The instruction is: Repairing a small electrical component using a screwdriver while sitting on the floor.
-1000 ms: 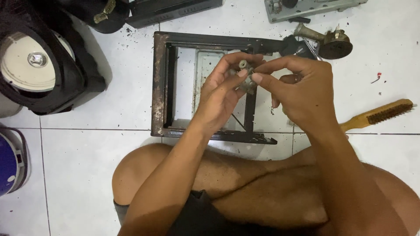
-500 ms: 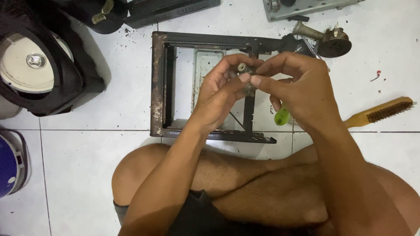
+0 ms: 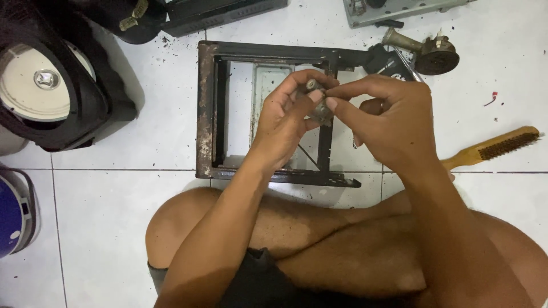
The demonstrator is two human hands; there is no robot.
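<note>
The tiled floor (image 3: 114, 217) lies under everything; the person sits on it with crossed legs (image 3: 319, 239) below both hands.

Directly beneath and beyond the hands lies a rusty rectangular metal frame (image 3: 206, 114), flat on the floor, with a pale tray (image 3: 268, 85) inside it just left of the left hand.

Well left of the left hand stands a black housing (image 3: 85, 102) holding a round white disc (image 3: 40, 85). Lower left, at the picture edge, sits a blue container (image 3: 11, 211).

Above and left of the hands lie dark cases (image 3: 222, 14); above and right, a grey metal unit (image 3: 399, 8).

Right of the right hand, near it, lies a wire brush (image 3: 494, 147) with a wooden handle. Above the right hand, near the frame's corner, lies an angle grinder (image 3: 425, 51).

The left hand (image 3: 285, 122) and right hand (image 3: 388, 128) meet above the frame. Both hold a small grey metal part (image 3: 319, 105) between them. The left hand curls around the part from the left, thumb and fingers pressed on it. The right hand pinches the part's upper end between thumb and forefinger; the other fingers are folded. The part's exact shape is mostly hidden by the fingers.
</note>
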